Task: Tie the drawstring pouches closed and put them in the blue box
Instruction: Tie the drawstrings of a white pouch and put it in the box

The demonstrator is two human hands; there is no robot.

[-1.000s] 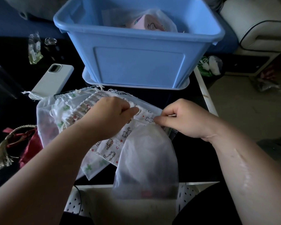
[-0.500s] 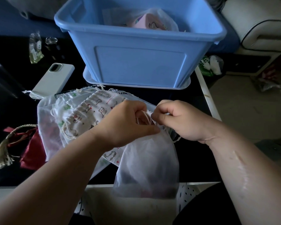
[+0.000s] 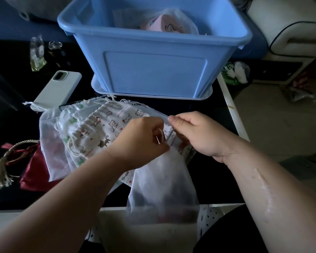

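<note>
At the lower centre of the frame, a sheer white pouch (image 3: 162, 189) hung over the near edge of the black table (image 3: 213, 179), something dark and reddish showing dimly through it. Just above it both hands met at its mouth. The left hand (image 3: 144, 141) had its fingers curled, thumb and fingertips pinching the gathered neck. The right hand (image 3: 195, 136) was likewise closed, pinching the thin drawstring (image 3: 170, 134) that ran between them.

The step looked to be cinching and knotting. To do it well, the left hand should hold the neck fast while the right draws the cord outward, keeping it taut so the loop cannot slacken before the knot seats. The fabric seemed flimsy, so a steady pull would serve better than a jerk.

Behind the hands, mid-frame, lay a heap of untied pouches, a cat-print pouch (image 3: 102, 130) on top. A red pouch (image 3: 33, 172) sat at the left edge, and a phone (image 3: 60, 88) further up-left.

At the top of the frame stood the blue box (image 3: 153, 70), open, holding at least one pale pouch (image 3: 169, 24) with something pink inside. Its other contents could not be made out.
</note>
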